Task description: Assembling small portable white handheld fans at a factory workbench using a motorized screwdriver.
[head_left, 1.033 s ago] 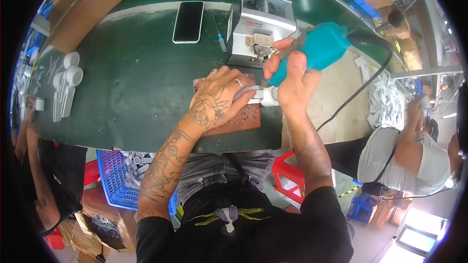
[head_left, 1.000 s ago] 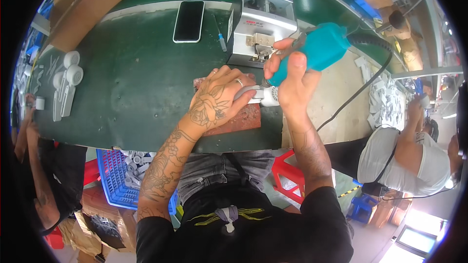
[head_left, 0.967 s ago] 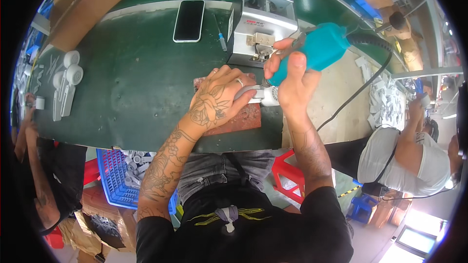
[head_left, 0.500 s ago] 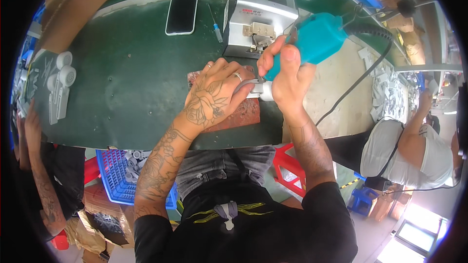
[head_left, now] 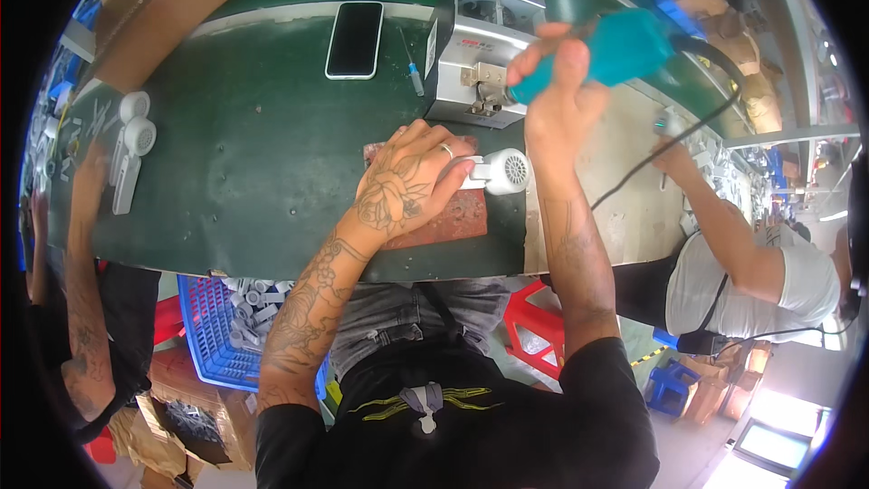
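My right hand grips a teal electric screwdriver with a black cord, blurred by motion. Its tip is at the front of a silver screw feeder; whether it touches a screw is too small to tell. My left hand is closed over a white handheld device, pressing it down on a worn reddish-brown pad. The device's round grille head sticks out to the right of my thumb; most of its handle is hidden under my fingers.
A phone and a small blue-handled screwdriver lie left of the feeder. More white devices and a cardboard box are at far left. A blue basket of parts stands below the table. Co-workers' arms reach in at both sides.
My right hand has lifted the electric screwdriver off the white device and moved it up to the screw feeder. The device's grille head now shows. My left hand still holds it on the pad.
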`<state>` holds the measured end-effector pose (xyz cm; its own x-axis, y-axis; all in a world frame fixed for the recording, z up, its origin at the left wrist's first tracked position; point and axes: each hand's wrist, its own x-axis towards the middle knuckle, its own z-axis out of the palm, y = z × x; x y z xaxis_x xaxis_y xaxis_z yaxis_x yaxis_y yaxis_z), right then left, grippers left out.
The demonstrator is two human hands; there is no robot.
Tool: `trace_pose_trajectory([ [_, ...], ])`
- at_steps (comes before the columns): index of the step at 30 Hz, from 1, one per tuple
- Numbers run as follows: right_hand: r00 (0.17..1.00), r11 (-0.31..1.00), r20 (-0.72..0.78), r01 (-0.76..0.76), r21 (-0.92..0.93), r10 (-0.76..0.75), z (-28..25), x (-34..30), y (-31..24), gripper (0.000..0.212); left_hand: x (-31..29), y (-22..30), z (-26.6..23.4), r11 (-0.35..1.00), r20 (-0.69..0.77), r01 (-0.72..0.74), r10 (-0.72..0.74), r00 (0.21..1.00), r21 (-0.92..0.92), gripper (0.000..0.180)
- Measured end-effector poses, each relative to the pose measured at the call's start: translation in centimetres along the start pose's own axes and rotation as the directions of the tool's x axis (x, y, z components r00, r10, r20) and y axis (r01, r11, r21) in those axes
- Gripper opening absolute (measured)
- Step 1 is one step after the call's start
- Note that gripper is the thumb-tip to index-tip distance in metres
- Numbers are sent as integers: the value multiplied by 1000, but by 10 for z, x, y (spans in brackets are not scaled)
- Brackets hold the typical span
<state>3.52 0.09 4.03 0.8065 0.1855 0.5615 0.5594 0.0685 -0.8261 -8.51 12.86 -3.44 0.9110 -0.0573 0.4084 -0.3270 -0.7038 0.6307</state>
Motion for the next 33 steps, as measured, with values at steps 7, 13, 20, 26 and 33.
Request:
trace_pose_trajectory([
  [7,996,986,52,57,155,-66,3,-3,36,38,0,3,0,1000,19,-24,23,1000,12,24],
  [13,983,984,84,-170,55,165,4,-8,7,48,-2,0,2,999,17,23,-22,1000,-27,25],
  [20,976,977,134,-188,102,174,-25,-52,-21,65,2,1,2,999,21,-18,17,1000,27,27],
  [26,971,956,139,-221,194,196,-27,-62,-12,55,2,3,0,1000,71,28,-28,997,4,26],
  [33,968,959,159,-220,180,193,-28,-72,-6,59,-1,6,0,998,87,2,-8,996,69,25],
])
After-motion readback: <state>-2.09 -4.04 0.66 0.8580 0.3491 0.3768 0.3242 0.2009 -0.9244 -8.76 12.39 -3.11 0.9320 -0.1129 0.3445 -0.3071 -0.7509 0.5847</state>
